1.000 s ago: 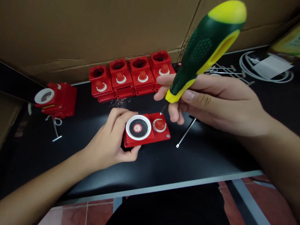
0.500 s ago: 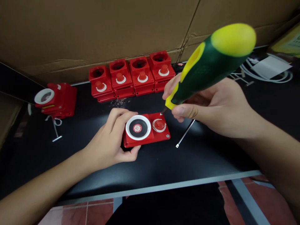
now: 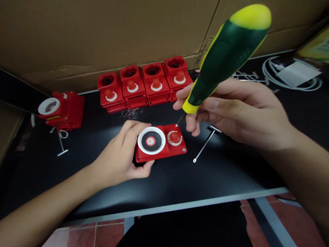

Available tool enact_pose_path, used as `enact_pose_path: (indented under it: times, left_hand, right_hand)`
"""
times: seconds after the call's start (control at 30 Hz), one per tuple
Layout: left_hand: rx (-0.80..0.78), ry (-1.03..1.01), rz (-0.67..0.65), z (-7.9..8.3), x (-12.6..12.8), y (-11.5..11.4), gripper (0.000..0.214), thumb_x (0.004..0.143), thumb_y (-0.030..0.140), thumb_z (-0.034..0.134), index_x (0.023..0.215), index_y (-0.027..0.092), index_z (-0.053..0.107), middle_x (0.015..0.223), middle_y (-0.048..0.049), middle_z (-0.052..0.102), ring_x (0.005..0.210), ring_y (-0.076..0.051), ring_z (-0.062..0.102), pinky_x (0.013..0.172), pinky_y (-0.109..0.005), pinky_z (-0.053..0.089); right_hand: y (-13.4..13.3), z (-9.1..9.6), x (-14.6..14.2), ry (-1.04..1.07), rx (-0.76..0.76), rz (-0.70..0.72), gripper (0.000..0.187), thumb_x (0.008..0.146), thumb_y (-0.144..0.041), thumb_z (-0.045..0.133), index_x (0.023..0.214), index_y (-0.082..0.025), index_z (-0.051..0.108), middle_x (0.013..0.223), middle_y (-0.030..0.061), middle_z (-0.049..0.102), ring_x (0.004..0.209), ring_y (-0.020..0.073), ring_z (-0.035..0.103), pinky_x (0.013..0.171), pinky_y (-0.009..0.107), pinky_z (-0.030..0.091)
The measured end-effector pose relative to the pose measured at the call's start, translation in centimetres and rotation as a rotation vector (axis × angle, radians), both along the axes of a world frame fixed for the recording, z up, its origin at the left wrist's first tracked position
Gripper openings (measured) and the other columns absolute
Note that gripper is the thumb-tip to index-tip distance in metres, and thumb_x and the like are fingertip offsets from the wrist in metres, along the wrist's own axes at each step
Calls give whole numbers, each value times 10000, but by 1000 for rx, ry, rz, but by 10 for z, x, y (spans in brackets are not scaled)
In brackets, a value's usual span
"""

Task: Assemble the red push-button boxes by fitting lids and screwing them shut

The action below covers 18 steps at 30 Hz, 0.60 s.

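On the black table lies a red box [image 3: 164, 154] with a white-rimmed round cover [image 3: 151, 140] and a red knob [image 3: 175, 137]. My left hand [image 3: 128, 151] grips its left end, fingers behind and thumb in front. My right hand [image 3: 231, 106] holds a green and yellow screwdriver [image 3: 226, 58] by the lower handle, between thumb and fingers. The driver is tilted, its tip at a small screw [image 3: 177, 125] in the box's far right corner. Another screw [image 3: 183, 149] sits in the near right corner. A T-shaped metal rod [image 3: 204, 145] lies just right of the box.
Several red housings [image 3: 146, 84] stand in a row at the back, against cardboard [image 3: 102, 34]. Another red unit [image 3: 64, 109] with a T-shaped rod is at left. A white cable [image 3: 290, 85] and more metal rods [image 3: 248, 76] lie at back right. Debris [image 3: 132, 112] is scattered behind the box.
The screwdriver handle has become more upright, its top shifting up and left. My right fingers have loosened and changed position around it, revealing the T-rod's crossbar. My left hand and the box stay put.
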<state>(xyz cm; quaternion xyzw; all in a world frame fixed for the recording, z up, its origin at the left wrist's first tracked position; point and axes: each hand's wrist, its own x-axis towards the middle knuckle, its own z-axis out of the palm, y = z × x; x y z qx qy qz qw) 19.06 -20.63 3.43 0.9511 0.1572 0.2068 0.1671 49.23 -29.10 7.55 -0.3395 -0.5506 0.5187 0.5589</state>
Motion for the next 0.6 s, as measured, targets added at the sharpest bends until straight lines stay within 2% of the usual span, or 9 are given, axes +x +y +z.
enact_pose_path:
  times: [0.17,0.4,0.5,0.6]
  left_hand:
    - [4,2,-2,1,1,0,736,941,339,798,1582,171,478,1405,-196,655,1249,-381,736,983,-529,714]
    - [-20,-5,-10,-1,1,0,735,942,323,806,1581,149,487,1413,-220,657,1275,-388,731,1014,-523,714]
    - [-26,-9,-9,-1,0,0,755,932,323,821,1593,158,494,1412,-213,661,1274,-386,734,1012,-514,718]
    - [-18,-8,-9,0,0,0,762,938,328,817,1606,163,488,1407,-208,663,1270,-382,737,1003,-510,723]
  right_hand:
    - [2,-1,1,-25,31,-1,134,1129,-302,782,1198,-218,860,1163,59,824,830,166,820,706,306,738]
    - [2,5,-2,-152,-8,-58,161,1038,-309,906,1084,-214,785,1108,47,846,722,132,770,691,293,736]
    - [3,3,-3,-129,-11,-46,149,1045,-259,883,1089,-230,744,1156,50,865,669,129,766,660,307,732]
    - [3,1,-4,-91,2,-34,122,1065,-252,853,1118,-238,744,1098,43,868,654,140,768,666,323,728]
